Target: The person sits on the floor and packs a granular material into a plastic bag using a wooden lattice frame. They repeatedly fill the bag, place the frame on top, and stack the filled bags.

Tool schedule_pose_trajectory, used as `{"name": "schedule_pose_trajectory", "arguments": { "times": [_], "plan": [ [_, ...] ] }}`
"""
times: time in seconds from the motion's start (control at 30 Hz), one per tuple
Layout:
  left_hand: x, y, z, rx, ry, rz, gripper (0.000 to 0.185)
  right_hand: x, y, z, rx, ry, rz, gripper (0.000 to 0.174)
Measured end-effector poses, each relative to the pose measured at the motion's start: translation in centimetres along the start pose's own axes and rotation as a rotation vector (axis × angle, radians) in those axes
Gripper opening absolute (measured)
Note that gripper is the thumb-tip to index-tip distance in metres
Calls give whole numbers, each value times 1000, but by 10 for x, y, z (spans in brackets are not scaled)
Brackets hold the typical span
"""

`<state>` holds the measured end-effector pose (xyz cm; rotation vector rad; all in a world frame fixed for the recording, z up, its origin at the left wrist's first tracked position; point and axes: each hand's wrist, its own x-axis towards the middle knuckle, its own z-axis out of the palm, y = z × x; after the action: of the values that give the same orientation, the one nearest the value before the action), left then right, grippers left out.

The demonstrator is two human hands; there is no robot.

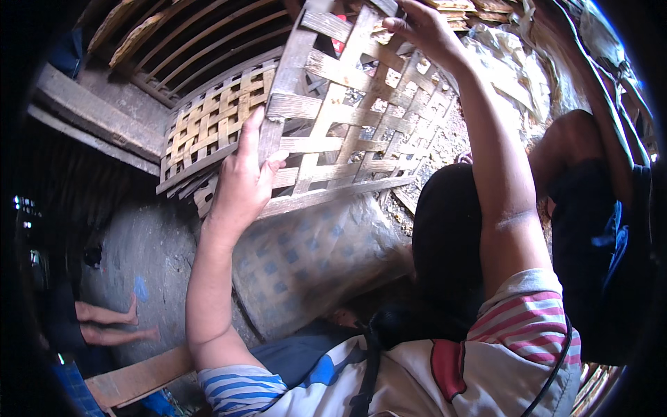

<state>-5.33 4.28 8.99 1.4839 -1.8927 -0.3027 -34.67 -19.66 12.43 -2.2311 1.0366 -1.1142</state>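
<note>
A woven bamboo lattice panel (338, 112) with a flat wooden frame is held up at a tilt before me. My left hand (242, 180) grips its left frame edge, with the index finger along the outside and the thumb on the inner side. At the top of the picture, my right hand (430, 36) holds the panel's upper edge, partly cut off by the frame. Behind it to the left lies a stack of similar lattice panels (219, 120). Below, by my legs, another lattice lies under a cloudy plastic sheet (312, 266).
A slatted wooden rack (208, 44) stands at upper left beside a wooden beam (99, 114). Crumpled clear plastic (510, 73) lies at upper right. A person's bent knee (568, 135) is close on my right; another person's bare legs (109, 318) extend over the grey floor (151, 255).
</note>
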Motion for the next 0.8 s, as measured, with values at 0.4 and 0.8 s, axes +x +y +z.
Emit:
{"name": "schedule_pose_trajectory", "arguments": {
  "times": [0.4, 0.8],
  "plan": [
    [41, 3, 27, -354, 41, -32, 65, -16, 180, -30, 59, -310, 239, 55],
    [74, 24, 28, -309, 22, -82, 67, 10, 98, -4, -275, 237, 76, 64]
  ]
}}
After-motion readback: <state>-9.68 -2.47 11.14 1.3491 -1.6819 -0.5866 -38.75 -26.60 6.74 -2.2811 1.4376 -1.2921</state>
